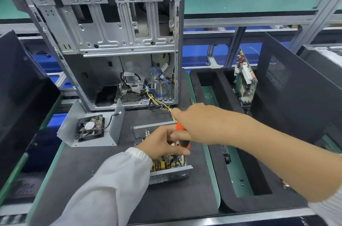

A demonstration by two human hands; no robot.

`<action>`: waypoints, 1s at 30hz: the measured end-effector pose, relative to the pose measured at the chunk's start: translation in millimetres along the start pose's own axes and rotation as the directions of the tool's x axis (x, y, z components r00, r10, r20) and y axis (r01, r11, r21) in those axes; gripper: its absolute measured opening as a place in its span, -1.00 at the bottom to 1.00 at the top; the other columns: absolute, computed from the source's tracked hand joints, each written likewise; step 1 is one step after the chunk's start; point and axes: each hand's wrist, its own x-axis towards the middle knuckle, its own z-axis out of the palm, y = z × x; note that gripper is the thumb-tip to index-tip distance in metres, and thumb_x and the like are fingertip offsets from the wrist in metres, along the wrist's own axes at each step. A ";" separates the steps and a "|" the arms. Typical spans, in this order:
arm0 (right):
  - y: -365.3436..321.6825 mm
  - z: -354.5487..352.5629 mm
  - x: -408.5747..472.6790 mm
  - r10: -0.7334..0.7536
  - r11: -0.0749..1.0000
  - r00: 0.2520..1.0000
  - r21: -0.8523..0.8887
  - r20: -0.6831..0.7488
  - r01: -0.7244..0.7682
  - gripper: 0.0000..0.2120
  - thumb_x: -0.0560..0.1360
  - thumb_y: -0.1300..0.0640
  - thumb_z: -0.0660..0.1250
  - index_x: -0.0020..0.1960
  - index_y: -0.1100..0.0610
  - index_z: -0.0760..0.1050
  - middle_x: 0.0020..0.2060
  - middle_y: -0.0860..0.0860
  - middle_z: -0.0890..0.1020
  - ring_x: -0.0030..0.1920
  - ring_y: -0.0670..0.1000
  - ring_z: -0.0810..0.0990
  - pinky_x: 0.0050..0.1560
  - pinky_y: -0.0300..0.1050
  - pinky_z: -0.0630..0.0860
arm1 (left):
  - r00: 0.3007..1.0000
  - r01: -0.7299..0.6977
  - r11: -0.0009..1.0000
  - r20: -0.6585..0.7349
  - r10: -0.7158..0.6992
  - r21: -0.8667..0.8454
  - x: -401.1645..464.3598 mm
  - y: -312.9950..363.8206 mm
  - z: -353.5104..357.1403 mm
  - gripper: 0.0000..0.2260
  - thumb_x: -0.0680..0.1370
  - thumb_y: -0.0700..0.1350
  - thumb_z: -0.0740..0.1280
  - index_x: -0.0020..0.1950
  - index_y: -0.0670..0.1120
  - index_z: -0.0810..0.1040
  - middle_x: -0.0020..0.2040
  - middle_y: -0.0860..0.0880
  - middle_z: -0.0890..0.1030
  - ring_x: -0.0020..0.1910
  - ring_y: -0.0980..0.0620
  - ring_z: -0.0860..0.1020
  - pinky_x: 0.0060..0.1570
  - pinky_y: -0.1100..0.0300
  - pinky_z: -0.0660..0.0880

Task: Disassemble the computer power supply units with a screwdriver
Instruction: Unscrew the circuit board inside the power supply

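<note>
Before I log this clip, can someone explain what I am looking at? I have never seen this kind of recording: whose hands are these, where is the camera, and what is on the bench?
There is no machine here. One camera worn on a person's head looks down at their own two hands. The right hand grips an orange-and-black screwdriver, pointed down into an opened silver metal power supply box with its circuit board exposed. The left hand rests on that box. They sit on a black foam mat. Behind stands an open grey computer case; left of the box lies a metal cover with a black fan.
</note>
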 end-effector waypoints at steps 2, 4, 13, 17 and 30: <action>1.7 -2.8 -2.5 -0.065 0.996 0.994 0.061 0.088 0.060 -0.78 0.62 -0.06 0.17 0.08 0.04 0.19 -0.29 0.01 0.33 -0.28 0.09 0.44 -0.36 -0.04 0.33 | 0.999 0.033 0.999 0.042 -0.033 0.013 -2.2 1.0 -5.4 -0.81 0.40 -0.13 0.52 -0.22 0.18 0.63 -0.41 0.13 0.48 -0.39 0.18 0.44 -0.26 0.37 0.35; 3.5 -4.7 -2.7 -0.080 0.997 0.984 0.023 0.157 0.077 -0.79 0.60 0.10 0.22 0.05 -0.01 0.16 -0.22 0.03 0.37 -0.24 0.13 0.52 -0.34 -0.03 0.38 | 0.997 0.077 0.996 0.021 -0.078 0.040 -2.0 0.6 -7.2 -0.88 0.37 0.03 0.53 -0.27 0.18 0.61 -0.42 -0.16 0.22 -0.40 -0.11 0.21 -0.26 0.15 0.13; -9.3 -1.9 -2.1 0.029 0.976 0.998 -0.213 -0.052 -0.040 -0.76 0.62 -0.07 0.16 -0.01 0.10 0.40 -0.14 0.07 0.50 -0.08 0.15 0.55 -0.23 -0.06 0.34 | 0.997 -0.036 0.995 -0.061 0.042 0.094 5.6 -0.5 3.2 -0.81 0.35 -0.16 0.58 -0.16 0.08 0.65 -0.32 0.11 0.44 -0.30 0.15 0.38 -0.26 0.23 0.39; -8.6 1.4 0.0 -0.001 0.962 1.000 -0.274 -0.002 0.000 -0.74 0.66 0.04 0.10 0.17 0.15 0.46 0.08 0.12 0.54 0.05 0.16 0.55 -0.19 -0.05 0.37 | 0.999 0.040 0.999 0.034 -0.040 -0.016 4.3 4.4 -3.9 -0.81 0.42 -0.27 0.51 -0.13 0.01 0.64 -0.30 -0.13 0.31 -0.31 -0.10 0.21 -0.21 0.17 0.32; -0.2 9.6 5.9 -0.029 0.956 0.970 -0.289 -0.243 -0.044 -0.71 0.63 -0.09 0.13 0.10 0.15 0.32 -0.22 0.05 0.49 -0.17 0.16 0.54 -0.33 -0.07 0.25 | 0.996 0.081 0.996 -0.038 -0.083 -0.046 8.3 10.0 2.6 -0.74 0.39 -0.31 0.52 -0.24 0.05 0.60 -0.42 0.02 0.46 -0.42 0.00 0.33 -0.37 0.24 0.28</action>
